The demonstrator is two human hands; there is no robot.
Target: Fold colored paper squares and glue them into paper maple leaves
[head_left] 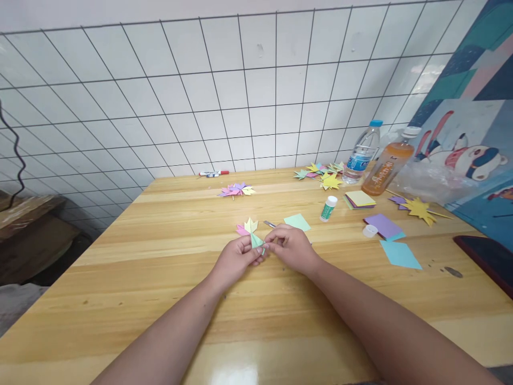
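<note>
Between my hands is a small folded green paper [256,241], raised a little above the wooden table. My left hand [239,255] is closed on its left and lower side. The thumb and fingertips of my right hand [294,246] pinch its right-hand tip. Just beyond my left fingers lie a yellow paper leaf [250,225] and a pink paper leaf [242,230]. A thin cutter knife [270,224] lies partly behind my right hand, beside a pale green paper square [297,222].
A glue stick [329,208] stands upright, its cap [370,231] farther right. Colored paper squares [360,199] and purple paper [385,226] lie at right. Behind are a water bottle [363,152], an orange drink bottle [389,166], paper leaves [331,181] and markers [214,174]. A dark phone-like object [487,262] lies right.
</note>
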